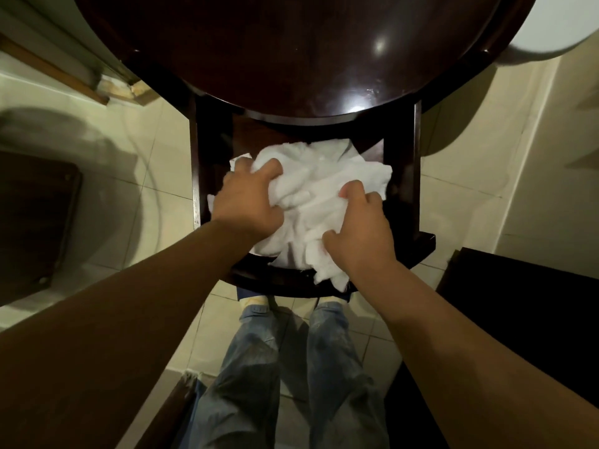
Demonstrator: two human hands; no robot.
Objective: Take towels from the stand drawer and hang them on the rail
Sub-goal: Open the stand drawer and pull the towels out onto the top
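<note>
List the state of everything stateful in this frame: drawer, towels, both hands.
stand drawer: pulled open, towels inside.
white towels: crumpled heap in the drawer, one end hanging over the front edge.
left hand: fingers curled into the towels, gripping.
right hand: fingers curled into the towels, gripping.

A dark wooden stand (291,53) with a glossy round top stands on pale floor tiles (168,157); its drawer (405,189) juts open beneath the top; a crumpled heap of white towels (324,179) lies in it, 1 corner draping over the curved front edge.
</note>
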